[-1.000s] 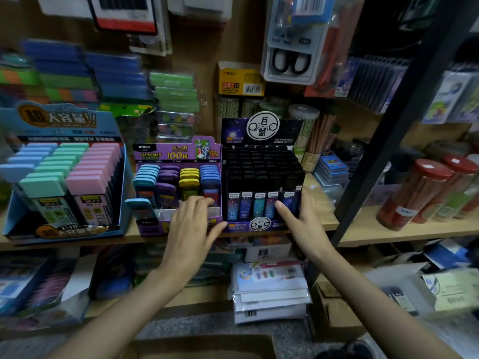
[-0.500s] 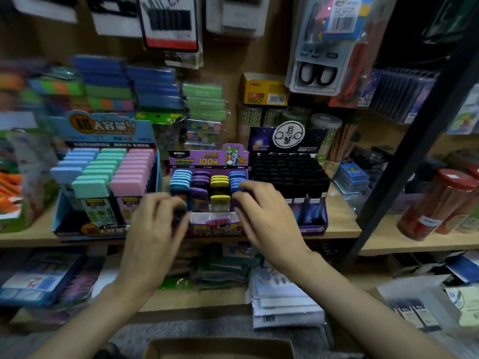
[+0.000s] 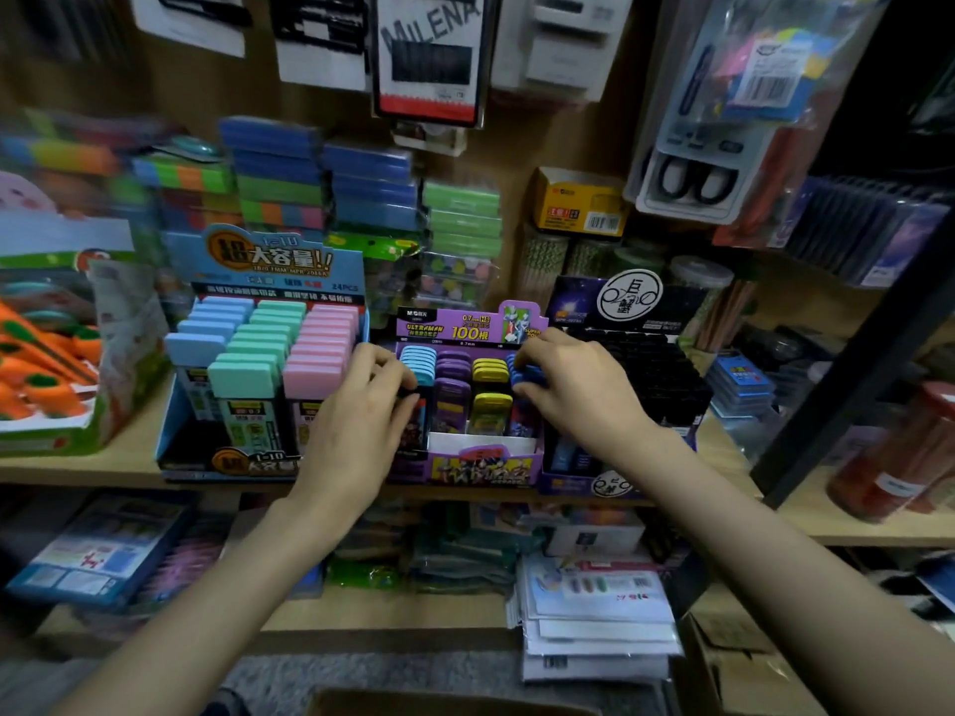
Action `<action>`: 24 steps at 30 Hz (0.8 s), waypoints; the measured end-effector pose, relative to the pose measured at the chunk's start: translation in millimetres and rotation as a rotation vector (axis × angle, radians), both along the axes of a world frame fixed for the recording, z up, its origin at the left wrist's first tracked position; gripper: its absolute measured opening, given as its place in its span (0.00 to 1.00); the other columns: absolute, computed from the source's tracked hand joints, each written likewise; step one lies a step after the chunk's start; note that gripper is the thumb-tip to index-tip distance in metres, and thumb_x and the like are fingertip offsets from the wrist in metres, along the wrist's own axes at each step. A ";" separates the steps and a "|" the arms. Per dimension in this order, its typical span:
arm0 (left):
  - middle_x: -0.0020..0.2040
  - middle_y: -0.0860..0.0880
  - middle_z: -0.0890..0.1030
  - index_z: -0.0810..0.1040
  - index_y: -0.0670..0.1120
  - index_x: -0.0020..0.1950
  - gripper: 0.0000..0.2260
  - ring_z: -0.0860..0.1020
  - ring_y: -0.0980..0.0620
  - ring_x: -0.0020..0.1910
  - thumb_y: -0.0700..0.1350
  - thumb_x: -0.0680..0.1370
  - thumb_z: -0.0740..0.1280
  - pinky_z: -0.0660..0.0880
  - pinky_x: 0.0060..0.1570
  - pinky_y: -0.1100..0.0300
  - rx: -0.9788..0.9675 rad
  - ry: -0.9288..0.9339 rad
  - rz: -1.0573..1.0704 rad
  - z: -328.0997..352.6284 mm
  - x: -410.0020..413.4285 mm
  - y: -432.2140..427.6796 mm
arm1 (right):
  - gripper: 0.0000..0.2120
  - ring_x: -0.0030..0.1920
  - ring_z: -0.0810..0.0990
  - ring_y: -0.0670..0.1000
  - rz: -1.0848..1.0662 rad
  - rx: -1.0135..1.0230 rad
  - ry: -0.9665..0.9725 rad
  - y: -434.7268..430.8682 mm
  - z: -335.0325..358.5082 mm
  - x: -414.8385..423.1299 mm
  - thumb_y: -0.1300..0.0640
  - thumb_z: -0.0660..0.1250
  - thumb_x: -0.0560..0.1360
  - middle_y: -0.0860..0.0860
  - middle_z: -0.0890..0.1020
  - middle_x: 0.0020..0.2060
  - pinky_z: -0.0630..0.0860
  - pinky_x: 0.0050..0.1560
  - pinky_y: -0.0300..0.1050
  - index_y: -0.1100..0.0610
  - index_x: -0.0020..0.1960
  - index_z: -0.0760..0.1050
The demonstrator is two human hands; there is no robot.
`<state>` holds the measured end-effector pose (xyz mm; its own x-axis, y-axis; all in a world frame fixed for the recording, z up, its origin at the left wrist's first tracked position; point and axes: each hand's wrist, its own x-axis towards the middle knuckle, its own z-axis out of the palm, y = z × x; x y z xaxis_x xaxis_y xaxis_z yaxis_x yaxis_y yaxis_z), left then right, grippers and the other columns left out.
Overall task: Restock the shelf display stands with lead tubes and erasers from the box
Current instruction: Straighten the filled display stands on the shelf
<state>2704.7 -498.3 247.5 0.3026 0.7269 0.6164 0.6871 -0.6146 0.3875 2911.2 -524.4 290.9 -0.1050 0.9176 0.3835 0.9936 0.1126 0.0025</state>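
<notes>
Dim indoor light with muted colours and soft shadows under the shelf point(image 3: 129, 470). Wide-angle bending curves the edges. Left side and corners are smeared by motion blur; the centre is sharper.

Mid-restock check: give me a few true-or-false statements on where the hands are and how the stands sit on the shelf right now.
1. Both the left hand and the right hand are at the purple display stand. True.
2. The yellow tubes stand between the purple tubes and the blue tubes. True.
3. The right hand pinches a yellow tube. False: its fingers pinch the blue tubes in the rightmost column.
4. The pastel stand sits right of the purple display stand. False: it sits to its left.
5. The left hand is at the cyan tubes. True.
</notes>
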 end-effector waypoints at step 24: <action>0.48 0.43 0.75 0.76 0.40 0.53 0.13 0.75 0.42 0.48 0.45 0.73 0.72 0.73 0.44 0.50 0.131 0.124 0.086 8.5 9.3 -1.9 | 0.13 0.58 0.69 0.55 0.170 -0.011 0.041 8.7 3.7 -12.0 0.55 0.68 0.74 0.53 0.75 0.53 0.63 0.56 0.49 0.53 0.58 0.76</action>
